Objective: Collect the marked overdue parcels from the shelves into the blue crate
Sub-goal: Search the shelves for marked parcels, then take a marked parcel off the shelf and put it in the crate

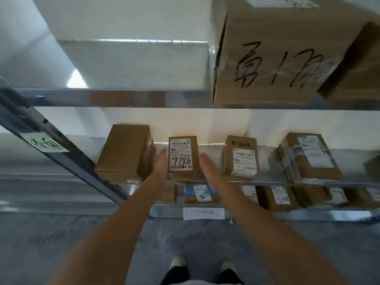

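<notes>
A small brown parcel with a white label marked 7786 in black pen stands on the middle shelf. My left hand lies flat against its left side with straight fingers. My right hand is at its right side, fingers straight, touching or nearly touching the box. Both arms reach up from below. The blue crate is not in view.
A plain brown box stands left of the parcel, a labelled box and a taped one to its right. Several parcels fill the lower shelf. A big handwritten carton overhangs the top shelf. A slanted metal post is at left.
</notes>
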Motion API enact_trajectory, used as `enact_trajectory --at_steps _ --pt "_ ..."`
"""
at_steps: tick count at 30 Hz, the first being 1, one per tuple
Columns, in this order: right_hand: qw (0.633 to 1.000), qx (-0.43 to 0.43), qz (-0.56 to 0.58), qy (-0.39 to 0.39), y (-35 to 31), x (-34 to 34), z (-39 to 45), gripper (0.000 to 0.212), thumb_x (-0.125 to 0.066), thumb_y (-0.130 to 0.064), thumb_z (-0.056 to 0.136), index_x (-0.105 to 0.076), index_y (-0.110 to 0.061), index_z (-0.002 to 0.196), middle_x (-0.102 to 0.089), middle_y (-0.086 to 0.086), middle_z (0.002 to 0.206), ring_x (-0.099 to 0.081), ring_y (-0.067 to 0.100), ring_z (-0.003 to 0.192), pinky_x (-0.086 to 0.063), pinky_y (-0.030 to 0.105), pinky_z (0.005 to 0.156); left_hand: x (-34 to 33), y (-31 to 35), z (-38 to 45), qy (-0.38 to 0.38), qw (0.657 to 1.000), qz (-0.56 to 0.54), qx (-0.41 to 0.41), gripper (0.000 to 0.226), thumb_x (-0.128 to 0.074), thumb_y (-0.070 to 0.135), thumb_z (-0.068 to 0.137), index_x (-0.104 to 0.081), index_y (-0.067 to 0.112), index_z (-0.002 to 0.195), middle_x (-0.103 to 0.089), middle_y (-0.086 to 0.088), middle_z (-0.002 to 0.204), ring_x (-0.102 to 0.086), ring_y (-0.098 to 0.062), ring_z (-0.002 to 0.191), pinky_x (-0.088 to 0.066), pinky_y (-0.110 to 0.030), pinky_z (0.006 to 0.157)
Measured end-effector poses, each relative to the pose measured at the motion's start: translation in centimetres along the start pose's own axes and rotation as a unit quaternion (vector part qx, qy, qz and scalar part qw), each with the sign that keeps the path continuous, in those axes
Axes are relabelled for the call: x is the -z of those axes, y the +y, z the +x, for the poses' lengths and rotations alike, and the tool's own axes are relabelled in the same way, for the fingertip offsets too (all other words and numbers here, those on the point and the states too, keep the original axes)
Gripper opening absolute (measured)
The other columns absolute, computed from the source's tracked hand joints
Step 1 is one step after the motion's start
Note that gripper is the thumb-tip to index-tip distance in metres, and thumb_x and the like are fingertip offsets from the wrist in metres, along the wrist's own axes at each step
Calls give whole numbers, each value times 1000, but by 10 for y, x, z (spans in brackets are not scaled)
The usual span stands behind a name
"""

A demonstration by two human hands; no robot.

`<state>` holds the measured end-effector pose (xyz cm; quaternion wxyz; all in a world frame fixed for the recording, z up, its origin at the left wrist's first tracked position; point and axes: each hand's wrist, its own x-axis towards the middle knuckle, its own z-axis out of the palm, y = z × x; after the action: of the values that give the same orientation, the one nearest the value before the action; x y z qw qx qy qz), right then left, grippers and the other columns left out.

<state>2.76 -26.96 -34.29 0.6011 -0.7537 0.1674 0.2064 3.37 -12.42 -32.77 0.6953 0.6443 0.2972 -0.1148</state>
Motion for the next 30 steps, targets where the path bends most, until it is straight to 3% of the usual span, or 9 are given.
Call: enact_trajectory --at_steps 2,4,7,10,14,18,22,26,30 --pt "999 -14 50 12 8 -8 8 47 -27 -41 104 -61 -11 116 -67 12 119 -61 29 113 -44 48 106 1 -3 5 -44 999 -4 14 43 -27 39 104 -63 18 92 -68 -13 99 -66 -26 84 -56 -40 74" --pt "997 -17 63 37 15 -16 11 46 -27 -39 103 -63 -13 111 -70 10 111 -64 26 106 -48 48 101 2 -8 11 -68 997 -12 31 41 -31 37 104 -64 19 89 -69 -13 101 -65 -30 95 -53 -46 90" --pt "994 20 67 79 26 -27 6 44 -25 -34 103 -59 -14 121 -69 10 115 -66 22 106 -53 45 97 3 -15 11 -107 994 8 -24 39 -27 36 105 -62 18 102 -69 -14 109 -66 -28 98 -55 -44 87" --pt "980 113 87 136 42 -39 -6 51 -29 -46 100 -45 -20 141 -64 6 125 -64 20 114 -55 42 93 7 -21 1 -128 985 9 -119 32 -29 26 106 -48 14 128 -64 -7 116 -65 -18 97 -58 -26 70" --pt "969 151 106 164 42 -47 -15 58 -31 -56 96 -38 -26 145 -61 3 129 -63 18 116 -57 40 90 10 -27 -13 -148 970 17 -191 34 -31 20 105 -38 15 139 -57 3 118 -61 -9 103 -58 -23 77" --pt "970 131 91 181 33 -43 -11 48 -30 -51 99 -46 -28 137 -65 1 122 -65 18 111 -58 40 88 6 -20 -13 -122 980 5 -158 34 -33 26 105 -41 19 137 -59 2 115 -60 -6 97 -56 -15 69" --pt "982 49 68 167 21 -32 -2 38 -22 -38 106 -56 -21 115 -67 6 112 -64 23 109 -56 30 85 2 -16 2 -109 992 -34 -52 42 -35 41 101 -49 14 129 -65 -13 117 -65 -27 103 -55 -45 89" --pt "989 -13 57 136 19 -27 9 45 -17 -45 106 -57 -26 100 -68 3 106 -63 18 102 -51 31 87 3 -16 10 -127 991 -39 3 46 -26 38 103 -66 17 96 -74 -9 91 -70 -25 84 -56 -39 78" --pt "987 30 41 155 27 -33 13 48 -20 -46 104 -57 -16 111 -68 8 112 -65 21 104 -56 41 91 5 -18 12 -132 991 -1 -32 47 -26 42 104 -47 9 130 -65 -13 118 -65 -23 98 -55 -35 76"
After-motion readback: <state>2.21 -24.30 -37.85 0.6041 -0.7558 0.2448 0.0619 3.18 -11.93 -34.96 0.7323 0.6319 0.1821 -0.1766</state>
